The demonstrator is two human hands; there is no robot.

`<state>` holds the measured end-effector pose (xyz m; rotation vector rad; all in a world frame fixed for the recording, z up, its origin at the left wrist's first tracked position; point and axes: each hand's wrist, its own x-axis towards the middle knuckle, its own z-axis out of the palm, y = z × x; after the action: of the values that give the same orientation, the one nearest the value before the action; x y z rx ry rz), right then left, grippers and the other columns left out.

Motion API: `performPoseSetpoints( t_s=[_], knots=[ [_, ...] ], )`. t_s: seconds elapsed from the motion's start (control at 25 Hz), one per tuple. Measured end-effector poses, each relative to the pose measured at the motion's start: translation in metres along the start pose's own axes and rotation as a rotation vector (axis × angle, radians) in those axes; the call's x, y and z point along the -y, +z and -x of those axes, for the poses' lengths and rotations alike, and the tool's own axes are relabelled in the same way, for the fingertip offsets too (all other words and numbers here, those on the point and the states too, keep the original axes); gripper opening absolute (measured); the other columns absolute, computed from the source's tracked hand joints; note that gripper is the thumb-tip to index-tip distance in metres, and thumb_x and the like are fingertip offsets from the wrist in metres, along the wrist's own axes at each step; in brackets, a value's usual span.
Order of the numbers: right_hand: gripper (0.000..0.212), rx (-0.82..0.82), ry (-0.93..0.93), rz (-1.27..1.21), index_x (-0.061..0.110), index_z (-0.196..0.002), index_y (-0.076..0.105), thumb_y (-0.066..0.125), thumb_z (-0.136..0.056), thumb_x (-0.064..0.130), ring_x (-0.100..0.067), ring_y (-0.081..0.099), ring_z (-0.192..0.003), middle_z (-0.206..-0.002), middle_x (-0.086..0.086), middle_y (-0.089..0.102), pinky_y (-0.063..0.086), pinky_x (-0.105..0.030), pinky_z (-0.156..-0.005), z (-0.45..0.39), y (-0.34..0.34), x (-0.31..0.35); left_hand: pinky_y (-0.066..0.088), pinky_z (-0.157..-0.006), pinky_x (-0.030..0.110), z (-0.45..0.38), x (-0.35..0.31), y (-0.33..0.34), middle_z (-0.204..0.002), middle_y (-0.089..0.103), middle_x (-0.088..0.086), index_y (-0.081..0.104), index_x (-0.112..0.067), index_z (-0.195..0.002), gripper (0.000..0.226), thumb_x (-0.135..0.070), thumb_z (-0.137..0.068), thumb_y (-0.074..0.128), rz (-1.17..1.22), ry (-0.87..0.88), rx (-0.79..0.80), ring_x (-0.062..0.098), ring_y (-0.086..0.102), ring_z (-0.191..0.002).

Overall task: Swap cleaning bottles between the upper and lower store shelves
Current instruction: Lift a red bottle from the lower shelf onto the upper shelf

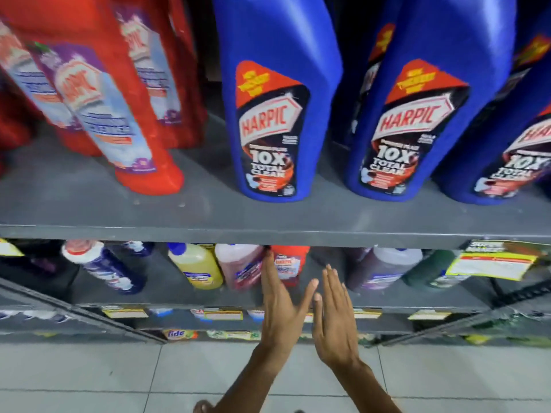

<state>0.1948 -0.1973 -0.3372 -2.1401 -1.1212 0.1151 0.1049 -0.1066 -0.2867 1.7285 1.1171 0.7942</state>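
Both hands reach flat and empty toward the lower shelf (179, 296), fingers straight. The left hand (278, 305) has fingertips just before a small red bottle (290, 263); the right hand (335, 317) hovers beside it. Blue Harpic bottles (272, 114) stand above on the upper shelf (208, 231).

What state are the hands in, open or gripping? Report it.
Open. Left hand and right hand show flat palms and straight fingers before the red bottle, holding nothing.

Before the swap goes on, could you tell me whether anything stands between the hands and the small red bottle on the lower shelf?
Nothing visible does. Left hand and right hand are open, facing the red bottle, which stands between a pink bottle and a gap.
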Motion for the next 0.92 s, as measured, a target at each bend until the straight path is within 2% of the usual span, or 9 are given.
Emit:
performPoseSetpoints(
  t_s=[0.08, 0.16, 0.32, 0.44, 0.64, 0.72, 0.84, 0.88, 0.92],
  knots=[
    [0.062, 0.061, -0.004, 0.022, 0.012, -0.169, 0.026, 0.021, -0.115, 0.041, -0.014, 0.013, -0.168, -0.180, -0.005, 0.020, 0.016, -0.037, -0.136, -0.006, 0.017, -0.026, 0.039, -0.128, 0.043, -0.012, -0.009, 0.019, -0.173, 0.033, 0.007, 0.018, -0.013, -0.168, 0.108, -0.042, -0.089, 0.086, 0.068, -0.049, -0.062, 0.023, 0.039, -0.157],
    [0.060, 0.126, -0.018, 0.043, 0.013, -0.170, 0.021, 0.026, -0.114, 0.035, -0.016, 0.011, -0.168, -0.180, -0.006, 0.016, 0.013, -0.037, -0.136, -0.011, 0.038, -0.047, 0.041, -0.126, 0.042, -0.022, -0.012, 0.031, -0.168, 0.039, 0.008, 0.022, -0.013, -0.166, 0.106, -0.039, -0.087, 0.088, 0.105, -0.070, -0.145, 0.025, 0.045, -0.152],
    [0.064, 0.225, 0.011, 0.150, 0.016, -0.172, 0.009, 0.032, -0.114, 0.030, -0.015, 0.002, -0.169, -0.181, 0.000, 0.001, -0.007, -0.028, -0.135, -0.006, 0.071, -0.072, 0.052, -0.114, 0.056, -0.032, -0.002, 0.047, -0.153, 0.052, 0.020, 0.041, -0.007, -0.155, 0.094, -0.047, -0.084, 0.088, -0.105, -0.129, -0.322, 0.040, 0.055, -0.139],
    [0.062, 0.220, -0.001, 0.218, 0.014, -0.172, 0.009, 0.028, -0.115, 0.031, -0.010, -0.007, -0.167, -0.181, -0.002, 0.003, -0.013, -0.025, -0.133, -0.002, 0.075, -0.074, 0.056, -0.109, 0.061, -0.032, 0.008, 0.047, -0.154, 0.052, 0.018, 0.037, -0.017, -0.154, 0.094, -0.057, -0.083, 0.083, -0.116, -0.091, -0.359, 0.040, 0.058, -0.138],
    [0.072, 0.224, 0.016, 0.099, 0.013, -0.170, 0.020, 0.001, -0.112, 0.052, -0.019, 0.012, -0.168, -0.179, -0.001, 0.009, -0.006, -0.024, -0.134, -0.004, 0.059, -0.054, 0.055, -0.112, 0.057, -0.007, 0.010, 0.020, -0.156, 0.055, 0.015, 0.044, -0.009, -0.154, 0.095, -0.041, -0.079, 0.093, -0.048, -0.044, -0.266, 0.030, 0.056, -0.141],
    [0.067, 0.165, -0.054, 0.046, 0.010, -0.167, 0.032, 0.009, -0.115, 0.046, -0.020, 0.022, -0.166, -0.177, -0.001, 0.020, 0.006, -0.029, -0.135, 0.003, 0.044, -0.039, 0.058, -0.109, 0.055, 0.018, 0.016, -0.010, -0.155, 0.055, 0.011, 0.044, -0.009, -0.155, 0.099, -0.040, -0.077, 0.096, -0.088, 0.055, -0.197, 0.034, 0.057, -0.141],
    [0.055, 0.105, -0.132, -0.057, 0.015, -0.165, 0.036, 0.022, -0.116, 0.036, -0.013, 0.028, -0.164, -0.176, 0.006, 0.029, 0.018, -0.032, -0.134, 0.013, 0.024, 0.000, 0.061, -0.104, 0.054, 0.036, 0.008, -0.069, -0.148, 0.060, 0.007, 0.048, -0.012, -0.151, 0.101, -0.046, -0.070, 0.098, -0.048, 0.081, -0.155, 0.035, 0.062, -0.133],
    [0.053, 0.079, -0.172, -0.109, 0.016, -0.164, 0.039, 0.028, -0.115, 0.032, -0.012, 0.032, -0.162, -0.174, 0.007, 0.034, 0.021, -0.031, -0.133, 0.016, 0.016, 0.019, 0.061, -0.103, 0.051, 0.039, -0.003, -0.091, -0.141, 0.064, 0.005, 0.051, -0.013, -0.147, 0.100, -0.050, -0.067, 0.097, -0.027, 0.101, -0.176, 0.032, 0.065, -0.128],
    [0.051, 0.052, -0.238, -0.168, 0.015, -0.162, 0.044, 0.033, -0.114, 0.029, -0.012, 0.038, -0.160, -0.172, 0.007, 0.039, 0.024, -0.031, -0.132, 0.018, 0.007, 0.041, 0.062, -0.102, 0.039, 0.043, -0.021, -0.117, -0.133, 0.066, 0.000, 0.054, -0.017, -0.143, 0.095, -0.051, -0.065, 0.096, 0.011, 0.126, -0.207, 0.026, 0.067, -0.122]
  ],
)
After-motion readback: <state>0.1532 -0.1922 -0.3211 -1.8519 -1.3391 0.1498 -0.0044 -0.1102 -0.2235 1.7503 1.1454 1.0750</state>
